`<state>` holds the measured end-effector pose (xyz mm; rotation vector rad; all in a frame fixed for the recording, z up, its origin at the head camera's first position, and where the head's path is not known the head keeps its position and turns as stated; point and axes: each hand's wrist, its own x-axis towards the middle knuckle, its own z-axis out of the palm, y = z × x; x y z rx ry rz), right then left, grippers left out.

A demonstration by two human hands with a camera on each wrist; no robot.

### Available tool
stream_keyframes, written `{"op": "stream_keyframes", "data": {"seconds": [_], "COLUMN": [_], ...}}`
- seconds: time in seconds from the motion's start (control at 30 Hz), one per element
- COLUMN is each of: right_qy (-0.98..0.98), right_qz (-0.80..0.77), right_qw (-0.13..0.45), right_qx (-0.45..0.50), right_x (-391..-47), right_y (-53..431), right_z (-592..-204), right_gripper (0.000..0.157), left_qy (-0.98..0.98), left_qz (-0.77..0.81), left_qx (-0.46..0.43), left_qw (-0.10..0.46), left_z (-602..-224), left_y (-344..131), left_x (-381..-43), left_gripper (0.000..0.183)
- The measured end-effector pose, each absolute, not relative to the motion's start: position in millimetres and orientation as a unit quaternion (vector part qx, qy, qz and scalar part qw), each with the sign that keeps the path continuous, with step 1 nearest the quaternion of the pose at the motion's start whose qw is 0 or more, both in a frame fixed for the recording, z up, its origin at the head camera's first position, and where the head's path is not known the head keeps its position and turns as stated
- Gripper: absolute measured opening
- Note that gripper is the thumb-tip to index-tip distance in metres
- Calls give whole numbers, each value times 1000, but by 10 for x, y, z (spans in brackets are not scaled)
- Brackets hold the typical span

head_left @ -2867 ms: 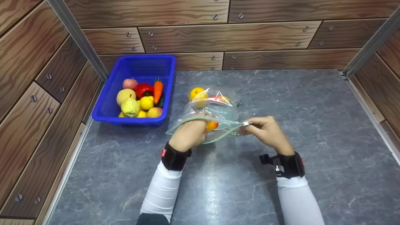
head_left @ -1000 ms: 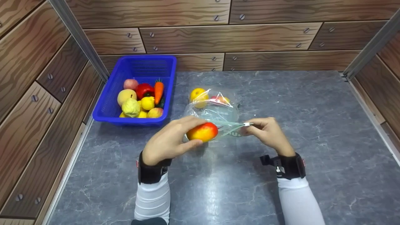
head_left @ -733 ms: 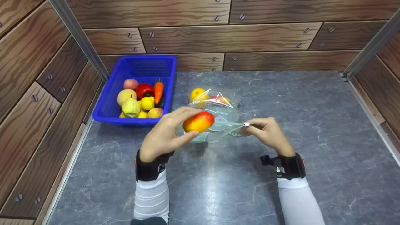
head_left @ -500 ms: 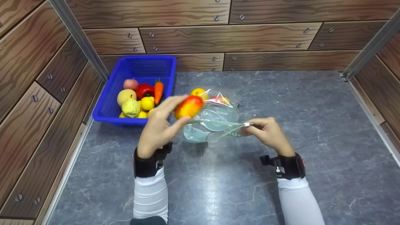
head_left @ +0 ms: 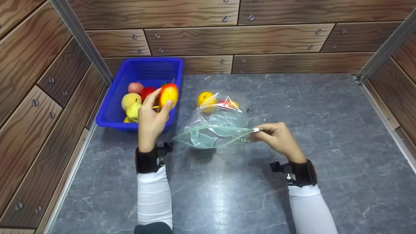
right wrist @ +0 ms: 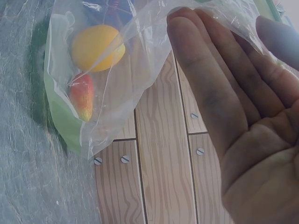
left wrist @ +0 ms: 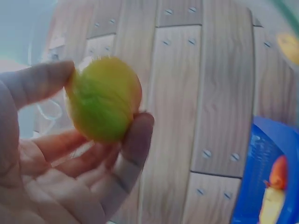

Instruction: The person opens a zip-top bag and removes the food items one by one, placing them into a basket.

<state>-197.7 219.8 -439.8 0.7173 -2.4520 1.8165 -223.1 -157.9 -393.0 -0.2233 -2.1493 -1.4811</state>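
My left hand [head_left: 152, 118] holds a red and yellow mango [head_left: 168, 96] between thumb and fingers, over the right side of the blue basket [head_left: 139, 124]. Seen from the left wrist, the mango [left wrist: 105, 99] shows a yellow-green end. At the right corner of a clear zip bag [head_left: 224, 122], my right hand [head_left: 276, 138] pinches the edge by the white slider [head_left: 256, 129]. The bag's mouth gapes toward me. Inside lie an orange [head_left: 206, 101] and a red-yellow fruit [head_left: 229, 104], both also visible in the right wrist view.
The basket also contains a pink fruit [head_left: 135, 87], a yellow pear [head_left: 130, 101], a pale cabbage [head_left: 132, 112] and a red pepper [head_left: 148, 93], some partly covered by my left hand. Wood-patterned panels [head_left: 239, 39] enclose the grey marbled table [head_left: 325, 130] at the back and sides.
My left hand drew the mango out of the bag's mouth, then carried it left and away from me to the basket. My right hand has stayed at the bag's corner.
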Motion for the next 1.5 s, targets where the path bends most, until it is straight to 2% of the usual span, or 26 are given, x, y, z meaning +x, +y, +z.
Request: {"op": "stream_keyframes", "data": {"seconds": [0.33, 0.83, 1.3, 1.43, 1.5], "right_qy": [-785, -778, -784, -785, -784], "right_qz": [577, 582, 576, 576, 578], "right_qw": [1, -1, 4, 1, 1], "right_qx": [226, 235, 230, 227, 228], "right_x": [-1964, -1964, -1965, -1964, -1962], "right_y": [2199, 2192, 2181, 2183, 2183], "right_z": [-4422, -4427, -4394, -4391, -4388], "right_gripper": [12, 11, 11, 11, 11], "left_qy": [-848, -894, -902, -909, -915], "left_qz": [-486, -417, -353, -327, -314], "left_qx": [43, 81, 111, 82, 56], "left_qw": [207, 146, 223, 244, 247], "left_z": [-4170, -4407, -4556, -4610, -4625], "left_y": [-1682, -1755, -1709, -1696, -1696], "left_x": [-2430, -2595, -2679, -2724, -2735], "left_gripper": [51, 56, 31, 13, 12]}}
